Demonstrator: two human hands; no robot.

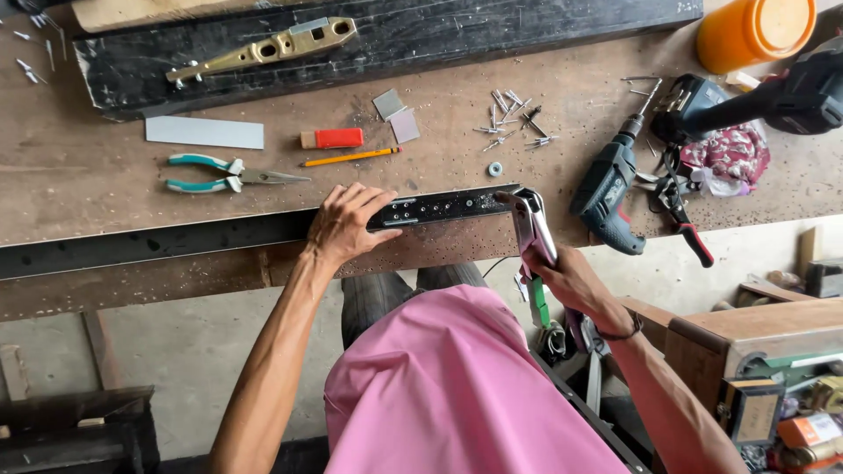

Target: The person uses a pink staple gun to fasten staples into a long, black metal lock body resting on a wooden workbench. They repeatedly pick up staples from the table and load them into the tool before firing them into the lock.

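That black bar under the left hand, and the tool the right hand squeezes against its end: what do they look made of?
The black bar looks like dark-painted metal, given its rows of punched holes. The hand riveter seems bare polished steel, glinting, with a green grip lower down.

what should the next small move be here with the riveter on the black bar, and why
Probably squeeze the rivet tool's handles. Its nose already sits against the end of the black metal bar, which has a row of holes, and the right hand has its grip on the handles. The left hand presses the bar flat on the workbench, so it looks steadied.
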